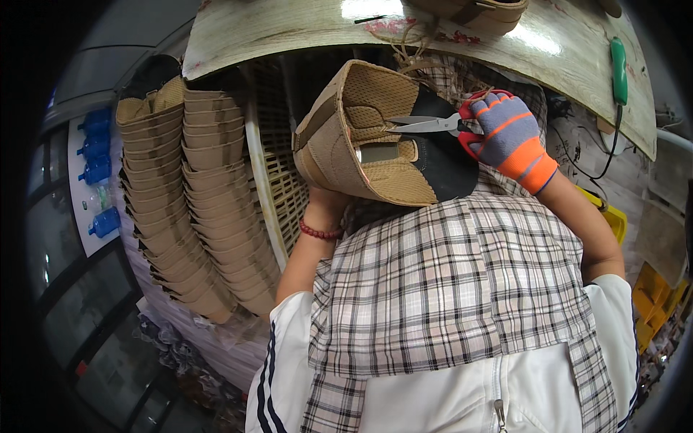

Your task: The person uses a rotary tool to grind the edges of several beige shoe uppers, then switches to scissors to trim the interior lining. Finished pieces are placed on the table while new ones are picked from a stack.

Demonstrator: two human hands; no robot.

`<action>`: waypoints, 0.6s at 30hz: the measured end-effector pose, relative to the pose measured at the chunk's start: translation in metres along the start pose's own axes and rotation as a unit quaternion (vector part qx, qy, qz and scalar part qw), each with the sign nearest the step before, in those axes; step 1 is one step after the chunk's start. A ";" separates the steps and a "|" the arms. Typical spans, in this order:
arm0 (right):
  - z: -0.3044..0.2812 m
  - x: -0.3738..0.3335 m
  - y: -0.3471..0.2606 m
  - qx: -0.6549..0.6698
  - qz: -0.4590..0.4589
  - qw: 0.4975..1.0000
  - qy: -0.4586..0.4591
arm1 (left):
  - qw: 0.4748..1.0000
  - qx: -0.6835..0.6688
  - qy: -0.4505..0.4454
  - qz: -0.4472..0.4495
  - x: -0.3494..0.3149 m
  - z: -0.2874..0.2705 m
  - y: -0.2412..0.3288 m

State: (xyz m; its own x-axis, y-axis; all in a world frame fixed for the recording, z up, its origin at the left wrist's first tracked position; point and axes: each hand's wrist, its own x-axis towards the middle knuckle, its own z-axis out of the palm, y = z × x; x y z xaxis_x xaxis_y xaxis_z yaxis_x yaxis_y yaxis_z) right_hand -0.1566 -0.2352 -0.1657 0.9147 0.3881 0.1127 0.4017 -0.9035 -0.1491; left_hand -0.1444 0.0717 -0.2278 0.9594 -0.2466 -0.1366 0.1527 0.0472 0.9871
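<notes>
A hollow tan fabric piece (325, 163) with honeycomb mesh lining and a black section (451, 162) is held up in front of me. I cannot tell its exact kind. My left hand (328, 202) grips it from below at the left, its fingers hidden behind it; red beads circle the wrist. In a grey and orange glove, my right hand (507, 136) is closed on the red handles of a pair of scissors (433, 124). The blades are slightly parted and point left over the piece's opening, near the inner flaps. Whether they touch the fabric is unclear.
Two tall stacks of similar tan pieces (155, 195) stand left, beside a cream plastic basket (271, 166). A worktable (289, 32) crosses the top, with a green-handled corded tool (619, 72) at its right and another tan piece (491, 13). Tangled cords (411, 54) hang from its edge.
</notes>
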 end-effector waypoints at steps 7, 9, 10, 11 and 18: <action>0.007 -0.008 0.017 -0.019 -0.004 1.000 0.004 | 0.979 -0.181 0.039 -0.080 -0.003 0.019 0.028; 0.011 -0.015 0.030 0.012 0.021 1.000 0.015 | 0.982 -0.152 0.071 -0.083 -0.006 0.011 0.005; 0.010 -0.016 0.032 0.028 0.035 0.999 0.019 | 0.984 -0.134 0.081 -0.084 -0.006 0.010 -0.001; 0.006 -0.015 0.031 0.031 0.020 0.999 0.027 | 0.985 -0.116 0.093 -0.086 -0.007 0.008 -0.007; -0.005 0.006 0.003 0.025 -0.020 0.999 0.019 | 0.976 -0.169 0.074 -0.113 -0.007 0.012 0.003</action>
State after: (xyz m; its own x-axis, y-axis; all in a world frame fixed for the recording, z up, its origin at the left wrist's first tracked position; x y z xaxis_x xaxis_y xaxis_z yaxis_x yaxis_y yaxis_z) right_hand -0.1499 -0.2368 -0.1605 0.8957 0.4160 0.1573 0.4410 -0.8765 -0.1929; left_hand -0.1540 0.0617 -0.2226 0.9117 -0.1470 -0.3836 0.4108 0.3301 0.8499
